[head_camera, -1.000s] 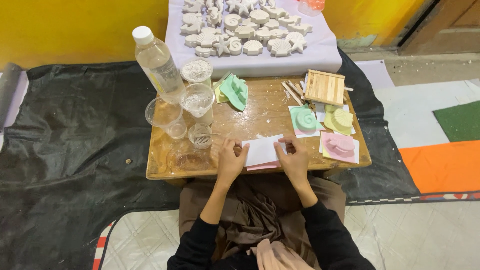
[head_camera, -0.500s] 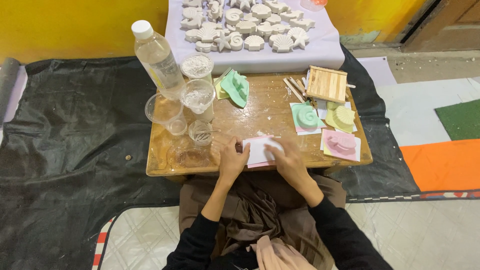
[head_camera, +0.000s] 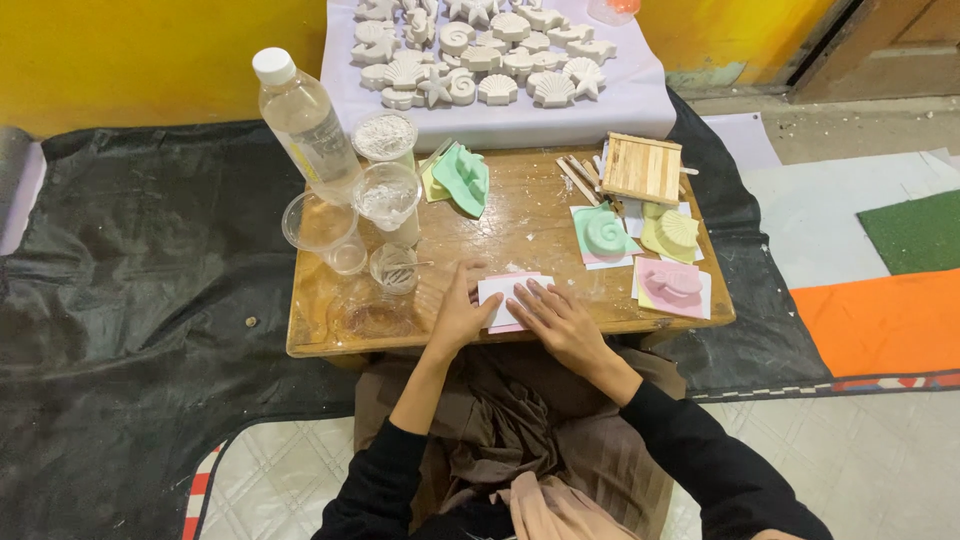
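Observation:
Both hands rest on a white card (head_camera: 509, 290) that covers a pink mould at the near edge of the low wooden table (head_camera: 520, 225). My left hand (head_camera: 462, 312) presses the card's left side with its fingers flat. My right hand (head_camera: 556, 316) lies across the card's right part, fingers spread. Only a thin pink strip of the mould shows beneath the card.
Clear plastic cups (head_camera: 386, 195) and a water bottle (head_camera: 305, 122) stand at the table's left. A green mould (head_camera: 463, 176), a shell mould (head_camera: 604, 233), a yellow mould (head_camera: 676, 232), a pink mould (head_camera: 673, 283) and wooden sticks (head_camera: 641, 167) lie right. White plaster shells (head_camera: 480, 50) fill a cloth behind.
The card and mould have been laid flat on the table. Both hands moved from gripping its edges to pressing down on top of it.

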